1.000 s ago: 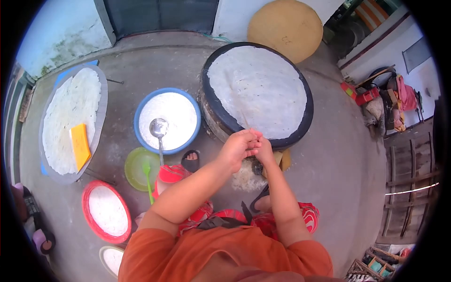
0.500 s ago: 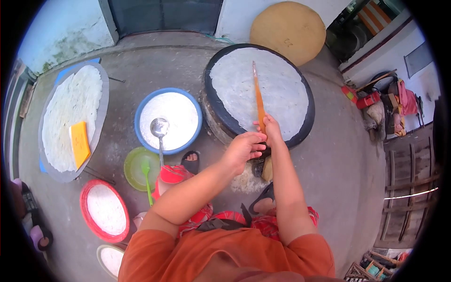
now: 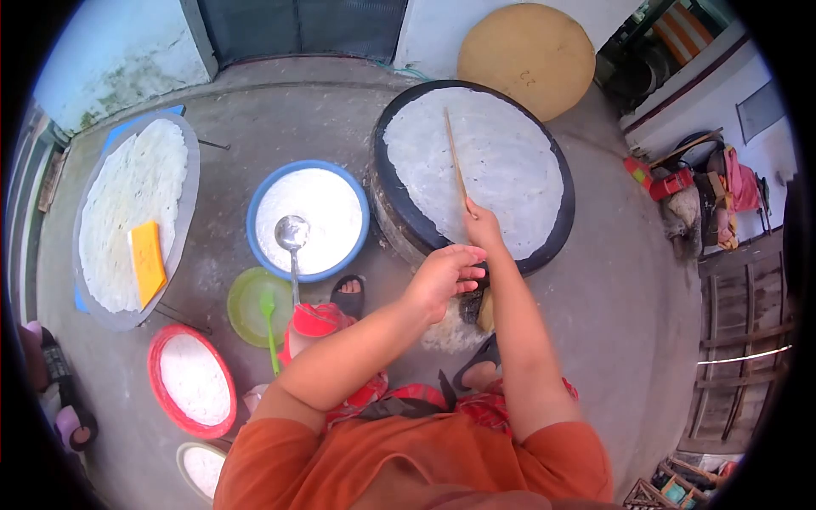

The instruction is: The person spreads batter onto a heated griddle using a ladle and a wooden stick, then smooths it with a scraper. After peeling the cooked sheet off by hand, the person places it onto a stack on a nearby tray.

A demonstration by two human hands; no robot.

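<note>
My right hand (image 3: 482,226) is closed around the lower end of a long, thin wooden spatula (image 3: 455,158), turned nearly edge-on. The spatula reaches out over a large, thin white crepe (image 3: 514,170) that spreads across a round black griddle (image 3: 396,208). Close to my right wrist, at the griddle's near edge, is my left hand (image 3: 445,279). Its fingers are loosely bent and apart, with nothing in them. A blue basin (image 3: 252,229) of white batter stands left of the griddle, and a metal ladle (image 3: 291,231) rests in it.
On a low round stand at left lies another white crepe (image 3: 127,195) with a yellow pad (image 3: 148,265) on it. A green basin (image 3: 242,316) with a green brush (image 3: 268,308) and a red basin (image 3: 158,387) sit nearer. A round tan board (image 3: 527,59) leans behind the griddle.
The spatula has turned from showing its broad face to nearly edge-on, its tip shifting slightly left. My right hand has moved a little forward and wraps it more closely. My left hand stays about level.
</note>
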